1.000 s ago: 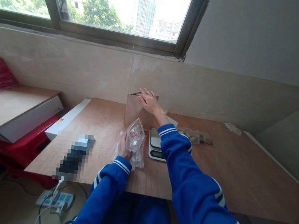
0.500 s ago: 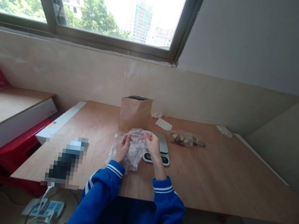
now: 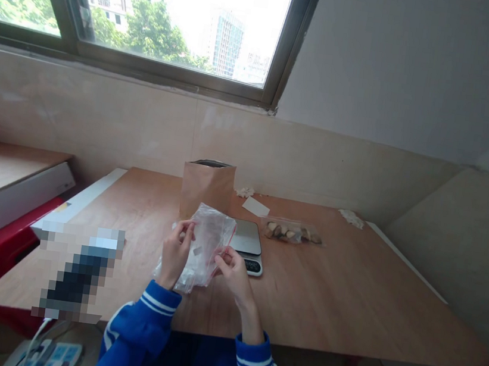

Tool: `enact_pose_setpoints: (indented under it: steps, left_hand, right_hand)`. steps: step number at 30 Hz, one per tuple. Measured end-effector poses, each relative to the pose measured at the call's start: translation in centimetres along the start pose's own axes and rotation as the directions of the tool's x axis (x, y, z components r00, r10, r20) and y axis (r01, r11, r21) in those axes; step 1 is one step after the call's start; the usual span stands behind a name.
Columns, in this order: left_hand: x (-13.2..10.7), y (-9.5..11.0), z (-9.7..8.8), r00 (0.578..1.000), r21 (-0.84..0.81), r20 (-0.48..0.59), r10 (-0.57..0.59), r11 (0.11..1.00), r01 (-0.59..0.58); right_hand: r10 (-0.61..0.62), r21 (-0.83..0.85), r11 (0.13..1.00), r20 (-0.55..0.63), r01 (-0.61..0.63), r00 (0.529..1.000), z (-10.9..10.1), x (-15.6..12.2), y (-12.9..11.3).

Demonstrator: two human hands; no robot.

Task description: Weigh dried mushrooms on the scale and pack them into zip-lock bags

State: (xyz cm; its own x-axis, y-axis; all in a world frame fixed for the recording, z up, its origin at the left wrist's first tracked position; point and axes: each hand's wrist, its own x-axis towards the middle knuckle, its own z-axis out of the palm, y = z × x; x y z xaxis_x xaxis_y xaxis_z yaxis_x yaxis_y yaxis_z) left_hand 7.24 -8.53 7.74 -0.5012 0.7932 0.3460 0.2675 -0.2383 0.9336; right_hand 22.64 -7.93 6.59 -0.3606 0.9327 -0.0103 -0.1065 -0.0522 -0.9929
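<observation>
One window (image 3: pixel 159 12) overlooks one wooden table (image 3: pixel 337 297) bearing one brown paper bag (image 3: pixel 206 190), one digital kitchen scale (image 3: pixel 248 237), one zip bag of nuts (image 3: pixel 291 232) and one pixelated, unreadable object (image 3: pixel 79 272). The left hand (image 3: pixel 176 253) and right hand (image 3: pixel 233 275), fingers clamped on the plastic, hold one clear zip bag (image 3: pixel 205 250) up just in front of the scale.

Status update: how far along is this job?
Done: paper bag stands open beside the scale, its pan bare. In hand: left hand and right hand hold a clear zip bag at its top. Left: nuts sit bagged right of the scale.
</observation>
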Motion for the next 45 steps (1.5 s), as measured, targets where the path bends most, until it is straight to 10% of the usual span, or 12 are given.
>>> enact_pose_setpoints:
  steps: [6, 11, 14, 18, 26, 34, 36, 41, 45]
  left_hand:
    - [-0.4, -0.1, -2.2, 0.994, 0.213, -0.082, -0.068, 0.973, 0.084]
    - [-1.0, -1.2, -2.4, 0.988, 0.587, -0.124, -0.095, 0.796, 0.15]
    - [-1.6, -1.3, -1.5, 0.987, 0.758, -0.144, 0.073, 0.649, 0.063]
    - [-2.4, -2.4, 0.3, 0.979, 0.765, 0.085, 0.187, 0.617, -0.185]
    - [-3.1, -7.2, 1.4, 0.874, 0.678, 0.478, -0.09, 0.67, -0.302]
    - [-3.7, -3.5, 2.0, 0.934, 0.26, 0.345, 0.091, 0.947, -0.188]
    - [-4.1, -1.2, 2.6, 0.927, 0.054, 0.345, 0.147, 0.983, -0.176]
    - [-4.3, 3.3, 2.7, 0.899, -0.16, 0.437, 0.024, 0.986, 0.051]
    - [-5.3, 4.5, 2.7, 0.894, -0.284, 0.449, -0.02, 0.945, 0.164]
  right_hand:
    - [-0.199, -0.303, 0.936, -0.034, 0.179, 0.98, -5.7, 1.8, -0.6]
    - [-0.578, -0.877, 0.476, -0.371, -0.069, 0.727, -14.8, 6.3, 1.4]
    - [-0.547, -0.95, 0.234, -0.304, -0.206, 0.78, -18.3, 8.0, 3.4]
    - [-0.546, -0.953, 0.145, -0.301, -0.266, 0.781, -19.5, 8.6, 4.7]
    - [-0.539, -0.928, 0.219, -0.372, -0.301, 0.755, -19.1, 7.7, 3.4]
    - [-0.696, -0.763, 0.646, -0.59, -0.002, 0.409, -10.4, 1.4, -1.2]
    - [-0.601, -0.583, 0.791, -0.682, 0.187, 0.416, -6.7, -1.0, -2.5]
    - [-0.385, -0.215, 0.923, -0.557, 0.321, 0.736, -2.6, -4.6, -3.8]
    - [-0.42, -0.291, 0.907, -0.604, 0.304, 0.677, -3.6, -5.1, -3.7]
